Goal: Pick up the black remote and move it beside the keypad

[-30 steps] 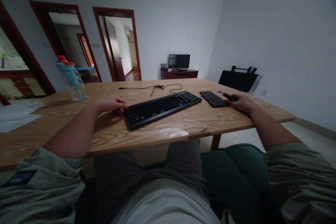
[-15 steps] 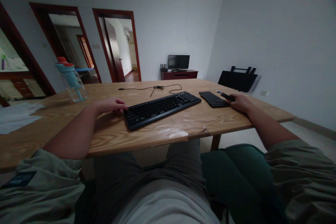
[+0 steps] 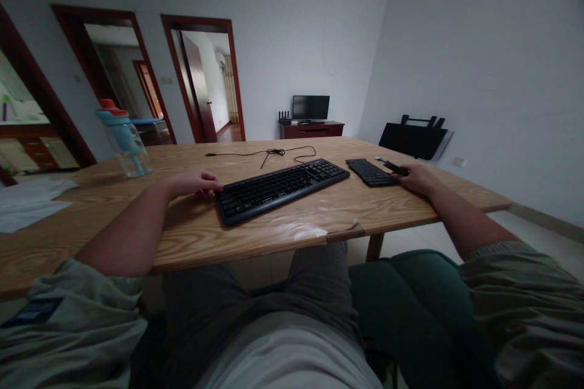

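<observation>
— How many keyboards on the table [image 3: 255, 237]?
— Two: a large keyboard [image 3: 280, 189] at the middle, a small keyboard [image 3: 370, 171] just right of it.
— And the hands?
— Left hand [image 3: 191, 182] lies flat, fingers loosely curled, touching the large keyboard's left end. Right hand [image 3: 417, 178] rests beside the small keyboard, fingers closed around a dark pen [image 3: 391, 166].

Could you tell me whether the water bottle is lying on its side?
No, the bottle stands upright on the table, far left.
</observation>
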`<action>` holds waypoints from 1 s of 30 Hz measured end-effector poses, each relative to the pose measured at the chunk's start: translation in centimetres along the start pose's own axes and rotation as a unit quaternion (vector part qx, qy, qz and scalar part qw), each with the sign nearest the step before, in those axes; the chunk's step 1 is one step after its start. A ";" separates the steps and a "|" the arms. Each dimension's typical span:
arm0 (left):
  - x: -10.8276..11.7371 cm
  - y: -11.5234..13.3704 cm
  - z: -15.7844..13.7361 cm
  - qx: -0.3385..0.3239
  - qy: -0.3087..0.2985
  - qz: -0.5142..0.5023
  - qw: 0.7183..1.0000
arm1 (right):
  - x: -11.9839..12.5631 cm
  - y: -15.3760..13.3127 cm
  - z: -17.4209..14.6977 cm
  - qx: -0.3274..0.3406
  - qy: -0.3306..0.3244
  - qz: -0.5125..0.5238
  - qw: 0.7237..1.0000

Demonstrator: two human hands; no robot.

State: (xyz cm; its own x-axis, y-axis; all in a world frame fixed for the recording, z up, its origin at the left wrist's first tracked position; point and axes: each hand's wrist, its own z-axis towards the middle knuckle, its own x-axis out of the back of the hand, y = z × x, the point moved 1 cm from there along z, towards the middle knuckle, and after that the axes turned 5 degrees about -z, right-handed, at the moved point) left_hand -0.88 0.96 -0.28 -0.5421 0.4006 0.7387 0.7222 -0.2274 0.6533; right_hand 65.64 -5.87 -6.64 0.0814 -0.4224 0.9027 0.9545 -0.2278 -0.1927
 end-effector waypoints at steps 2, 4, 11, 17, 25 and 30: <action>0.0 -0.1 0.1 0.000 -0.003 -0.003 1.000 | -0.1 0.1 0.0 0.000 0.001 -0.002 1.000; 0.0 0.0 0.0 0.000 -0.003 -0.003 1.000 | -0.1 0.1 0.0 -0.002 -0.002 0.000 1.000; -0.2 0.8 -0.6 -0.001 -0.003 0.011 1.000 | 0.3 -0.5 -0.5 -0.012 -0.008 0.018 1.000; -0.2 0.6 -0.3 -0.003 -0.004 0.000 1.000 | 0.3 -0.4 -0.4 0.000 -0.006 0.018 1.000; -0.3 0.1 -0.5 -0.003 -0.008 0.010 1.000 | 0.3 -0.5 -0.5 0.008 0.004 -0.013 1.000; -0.2 2.0 -0.8 -0.005 0.001 0.037 0.999 | 2.1 -2.2 -1.9 0.009 -0.007 0.008 1.000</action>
State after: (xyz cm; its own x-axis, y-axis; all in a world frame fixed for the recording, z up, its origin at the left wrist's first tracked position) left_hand 0.32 -0.27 0.98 -0.4875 0.3813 0.7855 0.7563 -0.2651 0.5981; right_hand 63.17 -7.87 -5.05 0.1007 -0.4128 0.9052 0.9578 -0.2060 -0.2005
